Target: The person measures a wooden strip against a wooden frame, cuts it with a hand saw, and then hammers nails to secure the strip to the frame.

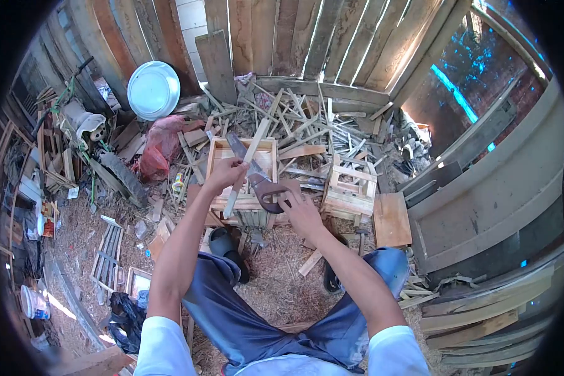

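Note:
A thin wooden strip point(257, 147) is held by my left hand point(226, 175), whose fingers close round it above a wooden crate point(217, 150). The strip slants from upper right to lower left. Behind it lies a handsaw point(237, 146), its blade pointing up and left and partly covered by the strip. My right hand point(299, 209) is at the saw's dark handle point(268, 197), with its fingers bent round the handle's right side. The crate stands in front of my knees, partly hidden by my hands, the strip and the saw.
A small wooden frame stool point(351, 190) stands right of the crate, beside a flat board point(391, 219). Scrap sticks point(307, 135) pile up behind. At the left are a red bag point(160, 148), a pale basin point(153, 91) and a wheel point(120, 177).

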Tool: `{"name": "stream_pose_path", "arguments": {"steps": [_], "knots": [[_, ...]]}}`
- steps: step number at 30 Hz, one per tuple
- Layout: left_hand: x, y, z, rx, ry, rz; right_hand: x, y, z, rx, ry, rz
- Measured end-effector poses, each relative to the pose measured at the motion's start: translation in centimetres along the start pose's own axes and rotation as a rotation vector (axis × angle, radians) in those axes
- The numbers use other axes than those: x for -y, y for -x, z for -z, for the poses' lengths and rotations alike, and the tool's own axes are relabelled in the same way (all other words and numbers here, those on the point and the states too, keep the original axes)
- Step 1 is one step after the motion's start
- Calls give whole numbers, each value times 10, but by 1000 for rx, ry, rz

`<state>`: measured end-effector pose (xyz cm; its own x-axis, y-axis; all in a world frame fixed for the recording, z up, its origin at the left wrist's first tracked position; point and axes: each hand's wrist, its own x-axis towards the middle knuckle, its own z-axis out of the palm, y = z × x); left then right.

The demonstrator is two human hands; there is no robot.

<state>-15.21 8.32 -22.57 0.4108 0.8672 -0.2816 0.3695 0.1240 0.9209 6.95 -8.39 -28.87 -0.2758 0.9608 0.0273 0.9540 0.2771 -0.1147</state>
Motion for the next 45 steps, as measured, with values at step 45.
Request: {"name": "stream_pose_path", "arguments": {"steps": [45], "knots": [[52, -153, -357, 115, 815, 231, -318, 156, -93, -264, -1765, -886]]}}
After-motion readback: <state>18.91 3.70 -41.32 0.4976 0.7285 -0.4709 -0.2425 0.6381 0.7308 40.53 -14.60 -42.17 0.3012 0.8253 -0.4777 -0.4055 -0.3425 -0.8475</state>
